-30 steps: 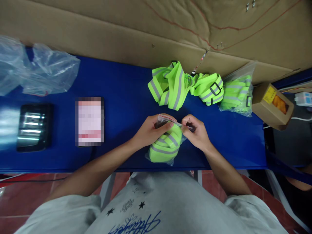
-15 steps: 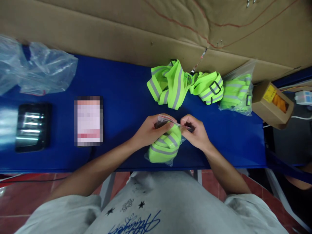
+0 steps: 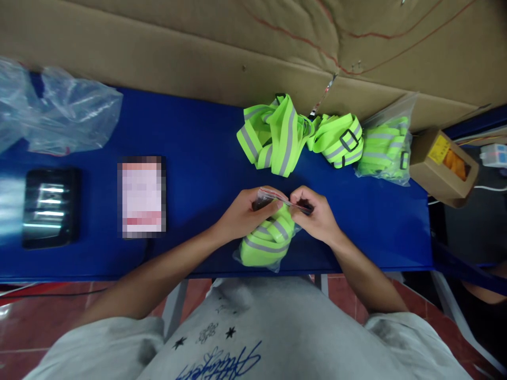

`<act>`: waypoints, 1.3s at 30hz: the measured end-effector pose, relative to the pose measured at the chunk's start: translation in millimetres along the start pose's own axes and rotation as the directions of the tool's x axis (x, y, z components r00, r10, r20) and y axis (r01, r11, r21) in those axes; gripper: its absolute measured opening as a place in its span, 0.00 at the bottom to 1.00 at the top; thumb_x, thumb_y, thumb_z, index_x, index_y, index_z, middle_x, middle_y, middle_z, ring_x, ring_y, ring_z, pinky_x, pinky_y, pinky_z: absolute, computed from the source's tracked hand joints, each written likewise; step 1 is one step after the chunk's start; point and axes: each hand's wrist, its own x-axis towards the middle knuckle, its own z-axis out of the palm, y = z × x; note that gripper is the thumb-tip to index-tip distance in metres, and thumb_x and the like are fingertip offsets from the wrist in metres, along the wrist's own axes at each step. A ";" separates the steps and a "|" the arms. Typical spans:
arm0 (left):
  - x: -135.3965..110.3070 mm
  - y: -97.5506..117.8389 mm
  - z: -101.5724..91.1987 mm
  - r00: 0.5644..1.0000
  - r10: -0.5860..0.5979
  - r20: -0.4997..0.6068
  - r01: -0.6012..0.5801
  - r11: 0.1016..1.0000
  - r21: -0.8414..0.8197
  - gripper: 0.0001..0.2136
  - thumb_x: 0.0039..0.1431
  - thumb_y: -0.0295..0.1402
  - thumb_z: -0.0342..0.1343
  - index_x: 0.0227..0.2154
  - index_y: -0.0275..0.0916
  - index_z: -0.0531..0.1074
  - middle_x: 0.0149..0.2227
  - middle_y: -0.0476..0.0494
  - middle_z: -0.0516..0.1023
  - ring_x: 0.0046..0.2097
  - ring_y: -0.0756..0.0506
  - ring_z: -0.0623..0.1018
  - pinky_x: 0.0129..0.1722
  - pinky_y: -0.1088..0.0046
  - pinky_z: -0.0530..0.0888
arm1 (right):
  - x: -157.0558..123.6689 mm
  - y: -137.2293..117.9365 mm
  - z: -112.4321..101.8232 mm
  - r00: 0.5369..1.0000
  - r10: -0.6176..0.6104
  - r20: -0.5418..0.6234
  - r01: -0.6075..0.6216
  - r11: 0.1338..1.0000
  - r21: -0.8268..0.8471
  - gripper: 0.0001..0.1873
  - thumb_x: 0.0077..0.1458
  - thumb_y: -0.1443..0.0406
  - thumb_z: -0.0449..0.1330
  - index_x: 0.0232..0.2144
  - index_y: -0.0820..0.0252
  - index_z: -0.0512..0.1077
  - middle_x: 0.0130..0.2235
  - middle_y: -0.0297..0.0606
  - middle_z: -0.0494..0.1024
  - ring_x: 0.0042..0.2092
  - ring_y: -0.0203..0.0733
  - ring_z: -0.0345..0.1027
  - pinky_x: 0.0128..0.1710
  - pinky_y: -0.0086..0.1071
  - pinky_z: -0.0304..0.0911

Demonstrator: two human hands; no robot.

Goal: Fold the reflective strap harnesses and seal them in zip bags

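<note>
Between my hands is a clear zip bag (image 3: pixel 270 194) with a red line along its top edge. Inside it lies a folded neon-green reflective strap (image 3: pixel 263 250) with grey stripes. My left hand (image 3: pixel 246 211) grips the bag's upper left side, thumb over the front. At the right end of the same top edge, my right hand (image 3: pixel 317 214) pinches the bag with curled fingers. The bag's lower end is toward my body, near the table's front edge. Beyond my hands lie a loose pile of green straps (image 3: pixel 273 137) and a strap bundle with a black buckle (image 3: pixel 338 140).
A filled bag of straps (image 3: pixel 384 150) leans by a cardboard box (image 3: pixel 443 166) at the right. To the left are a pixelated device (image 3: pixel 141 198), a black glossy case (image 3: pixel 50 208) and clear plastic bags (image 3: pixel 75 113) on the blue table (image 3: pixel 190 142). Cardboard (image 3: pixel 158 47) lines the back.
My right hand's fingers have shifted slightly left along the bag's top edge, closer to my left hand. Both hands still hold the bag, and the view has moved a little.
</note>
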 end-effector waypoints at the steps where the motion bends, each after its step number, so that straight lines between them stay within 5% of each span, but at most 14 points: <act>1: -0.2 -0.5 0.5 1.000 0.006 0.000 -0.006 1.000 0.000 0.12 0.65 0.42 0.61 0.42 0.39 0.82 0.40 0.44 0.84 0.38 0.48 0.80 0.36 0.75 0.73 | 0.1 0.3 0.2 1.000 -0.001 -0.002 0.001 1.000 -0.001 0.03 0.56 0.68 0.60 0.31 0.56 0.68 0.30 0.28 0.70 0.31 0.33 0.62 0.33 0.30 0.58; 19: -0.8 -3.7 3.2 0.998 0.064 0.000 -0.064 0.998 0.013 0.12 0.65 0.38 0.62 0.47 0.38 0.75 0.41 0.46 0.81 0.37 0.51 0.78 0.36 0.77 0.72 | 0.9 0.0 2.4 1.000 -0.017 -0.011 0.017 1.000 -0.003 0.04 0.55 0.69 0.59 0.31 0.57 0.66 0.29 0.28 0.67 0.30 0.32 0.59 0.32 0.30 0.57; 30: 1.3 -1.9 -2.9 0.998 -0.010 -0.065 0.007 0.999 -0.044 0.12 0.64 0.41 0.63 0.40 0.37 0.75 0.35 0.47 0.78 0.36 0.49 0.75 0.36 0.75 0.71 | 0.6 -0.9 2.1 1.000 0.002 -0.009 -0.002 1.000 0.014 0.05 0.55 0.70 0.59 0.30 0.56 0.66 0.29 0.28 0.66 0.30 0.33 0.58 0.32 0.30 0.56; 39: -0.7 -3.8 -0.3 1.000 -0.003 -0.015 0.003 1.000 -0.013 0.13 0.65 0.43 0.62 0.41 0.37 0.76 0.35 0.47 0.78 0.34 0.49 0.75 0.34 0.74 0.69 | 0.5 -1.9 2.0 1.000 -0.016 0.008 0.016 1.000 -0.009 0.04 0.58 0.68 0.59 0.31 0.57 0.67 0.29 0.28 0.67 0.30 0.33 0.60 0.32 0.30 0.57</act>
